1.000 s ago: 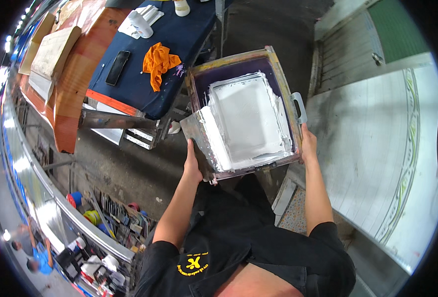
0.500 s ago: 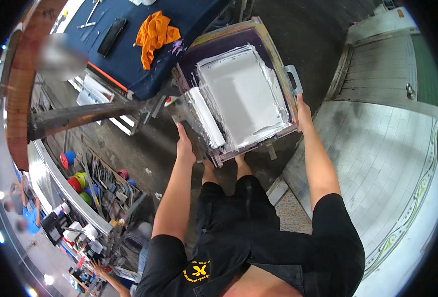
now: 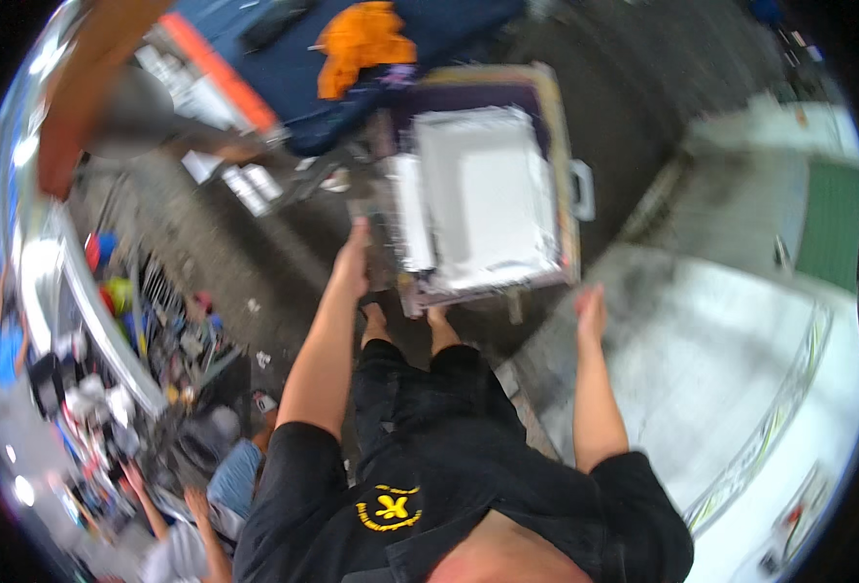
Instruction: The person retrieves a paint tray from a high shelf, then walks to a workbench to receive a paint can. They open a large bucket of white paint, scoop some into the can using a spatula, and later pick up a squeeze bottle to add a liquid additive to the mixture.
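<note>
A screen-printing frame (image 3: pixel 556 146) is tilted in front of me, its mesh spread with thick white ink (image 3: pixel 507 214). Along the left inside edge runs a white-coated strip (image 3: pixel 409 214). My left hand (image 3: pixel 352 262) is closed at the frame's left side, on a greyish flat piece there; its fingers are partly hidden. My right hand (image 3: pixel 591 311) is just off the frame's near right corner, blurred, with nothing visible in it and its fingers seemingly apart. A pale loop handle (image 3: pixel 582 189) sticks out from the frame's right side.
A dark blue covered table (image 3: pixel 303 117) lies beyond, with an orange cloth (image 3: pixel 366 44) on it. At left is a rail (image 3: pixel 99 311) beside cluttered tools and tubs (image 3: pixel 172 335). Another person's arms (image 3: pixel 206 534) show at lower left. A pale tiled surface (image 3: pixel 663 330) is at right.
My right hand has come off the frame's right side and moved down. The view has turned, so the frame appears more upright. My left hand stays at the frame's left side.
</note>
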`<state>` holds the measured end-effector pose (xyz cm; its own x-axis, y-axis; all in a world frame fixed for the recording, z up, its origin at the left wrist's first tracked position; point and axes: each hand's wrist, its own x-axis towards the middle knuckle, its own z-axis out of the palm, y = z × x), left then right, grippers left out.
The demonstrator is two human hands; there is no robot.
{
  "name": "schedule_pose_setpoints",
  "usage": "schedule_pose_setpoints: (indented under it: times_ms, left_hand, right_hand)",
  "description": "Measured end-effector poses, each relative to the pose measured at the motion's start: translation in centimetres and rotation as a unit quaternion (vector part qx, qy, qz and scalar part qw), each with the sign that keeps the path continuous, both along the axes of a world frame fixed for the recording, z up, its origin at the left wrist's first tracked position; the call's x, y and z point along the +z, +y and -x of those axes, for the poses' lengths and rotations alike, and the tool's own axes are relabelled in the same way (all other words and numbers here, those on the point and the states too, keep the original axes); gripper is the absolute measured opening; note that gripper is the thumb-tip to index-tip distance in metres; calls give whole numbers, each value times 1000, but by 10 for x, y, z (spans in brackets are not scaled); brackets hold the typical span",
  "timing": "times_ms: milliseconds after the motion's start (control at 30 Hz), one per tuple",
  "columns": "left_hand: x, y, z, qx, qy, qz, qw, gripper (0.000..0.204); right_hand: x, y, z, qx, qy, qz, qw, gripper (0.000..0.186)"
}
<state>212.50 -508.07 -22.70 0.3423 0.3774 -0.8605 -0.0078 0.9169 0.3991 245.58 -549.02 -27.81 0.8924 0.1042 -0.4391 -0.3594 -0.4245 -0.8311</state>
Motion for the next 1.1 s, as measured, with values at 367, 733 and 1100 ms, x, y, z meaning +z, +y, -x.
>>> schedule_pose_setpoints:
  times_ms: [367, 733, 1100]
  left_hand:
    - [7, -119, 171, -4, 317, -270, 909, 78]
    - [57, -262, 500, 537, 375, -175, 735, 40]
    - [71, -230, 681, 626, 288, -179, 702, 35]
  right_hand:
    - [-101, -104, 79, 623, 232, 300, 685, 62]
    - [-60, 123, 185, 601, 192, 194, 751, 52]
    - [22, 264, 415, 800, 30, 203, 564, 47]
